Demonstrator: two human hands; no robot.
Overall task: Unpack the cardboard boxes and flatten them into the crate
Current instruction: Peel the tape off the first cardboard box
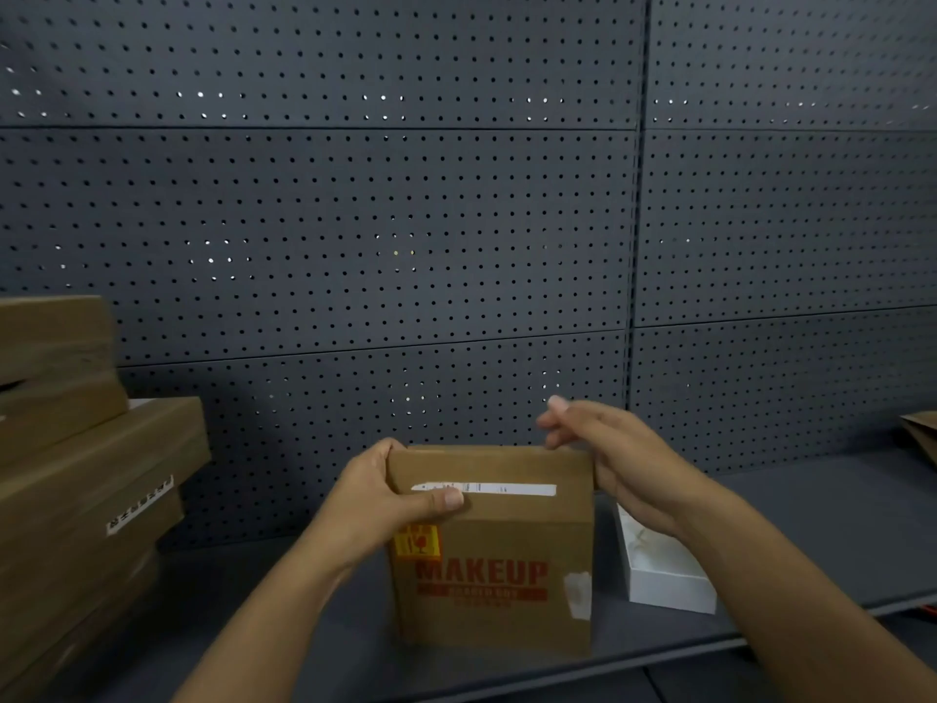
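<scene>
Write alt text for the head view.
Two bare hands hold a brown cardboard box printed MAKEUP upright on a dark grey shelf: left hand grips its top left corner, right hand its top right edge. Stacked brown cardboard boxes stand left, an open white box right.

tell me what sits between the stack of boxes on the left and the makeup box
Only bare grey shelf between stack and makeup box, crossed by the left forearm, in the head view.
</scene>
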